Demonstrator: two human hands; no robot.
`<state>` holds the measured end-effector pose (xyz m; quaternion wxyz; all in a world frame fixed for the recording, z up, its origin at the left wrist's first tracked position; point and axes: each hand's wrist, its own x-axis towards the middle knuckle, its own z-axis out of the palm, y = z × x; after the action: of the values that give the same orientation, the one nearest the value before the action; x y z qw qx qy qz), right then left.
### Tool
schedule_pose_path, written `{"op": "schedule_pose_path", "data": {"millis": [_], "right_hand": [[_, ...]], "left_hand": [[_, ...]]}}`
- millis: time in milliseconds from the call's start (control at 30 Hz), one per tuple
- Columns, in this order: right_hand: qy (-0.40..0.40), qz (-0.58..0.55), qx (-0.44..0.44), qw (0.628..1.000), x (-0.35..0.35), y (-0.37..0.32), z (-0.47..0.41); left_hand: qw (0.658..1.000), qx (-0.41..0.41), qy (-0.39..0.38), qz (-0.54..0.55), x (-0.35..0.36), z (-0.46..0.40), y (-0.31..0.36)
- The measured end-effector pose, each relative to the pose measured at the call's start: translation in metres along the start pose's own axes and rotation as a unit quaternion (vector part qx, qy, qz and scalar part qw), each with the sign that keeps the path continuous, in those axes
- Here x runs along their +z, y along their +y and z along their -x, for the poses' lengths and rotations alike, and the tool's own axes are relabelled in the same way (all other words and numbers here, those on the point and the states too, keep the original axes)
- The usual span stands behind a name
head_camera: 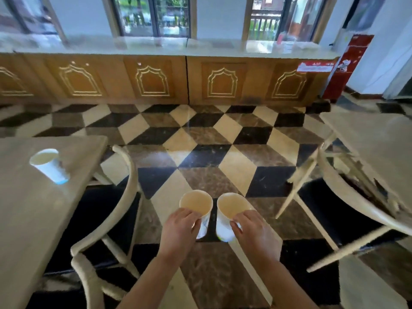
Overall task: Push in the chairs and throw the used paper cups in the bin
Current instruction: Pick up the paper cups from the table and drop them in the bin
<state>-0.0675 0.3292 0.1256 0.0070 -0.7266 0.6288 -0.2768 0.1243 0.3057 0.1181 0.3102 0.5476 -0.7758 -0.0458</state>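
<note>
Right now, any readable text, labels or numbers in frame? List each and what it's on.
None can be read.
Red stand by the counter: white markings, too blurred.
Red-and-white sign on the counter front: print too blurred.
Paper cup on the table, and cups in left hand and right hand: no print visible.

Checkered floor [200,139]; carved wooden cabinets [153,79] under windows [153,16]; two pale tables [33,208], left and right

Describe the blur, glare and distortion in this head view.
Head view: wide-angle bending curves the cabinet counter; the windows are bright and smeared; glare streaks the floor; the right chair has ragged, torn-looking edges; both held cups stay fairly sharp.
</note>
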Motion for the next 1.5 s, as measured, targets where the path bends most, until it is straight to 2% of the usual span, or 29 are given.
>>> {"op": "schedule_pose_path", "data": {"millis": [200, 400, 533, 800, 1033, 1267, 1500], "right_hand": [[-0.038, -0.012, -0.098, 0.994, 0.036, 0.035, -0.141], [-0.048, -0.057, -0.153, 0.985, 0.092, 0.033, -0.246], [-0.041, -0.070, -0.193, 0.978, 0.140, 0.022, -0.320], [-0.074, -0.086, -0.205, 0.972, 0.224, -0.022, -0.473], [-0.097, -0.114, -0.244, 0.958, 0.291, -0.057, -0.578], [-0.130, -0.144, -0.339, 0.921, 0.380, -0.096, -0.700], [-0.208, -0.172, -0.469, 0.841, 0.453, -0.165, -0.810]], "left_hand": [[0.991, -0.119, 0.049, -0.035, 0.021, -0.091, -0.030], [0.977, -0.184, 0.091, -0.054, 0.035, -0.159, -0.086], [0.972, -0.201, 0.114, -0.047, 0.046, -0.213, -0.145], [0.969, -0.216, 0.115, -0.035, 0.043, -0.327, -0.271], [0.953, -0.268, 0.123, -0.070, 0.049, -0.396, -0.361], [0.906, -0.382, 0.139, -0.116, 0.057, -0.462, -0.448], [0.829, -0.497, 0.205, -0.151, 0.039, -0.522, -0.514]]}}
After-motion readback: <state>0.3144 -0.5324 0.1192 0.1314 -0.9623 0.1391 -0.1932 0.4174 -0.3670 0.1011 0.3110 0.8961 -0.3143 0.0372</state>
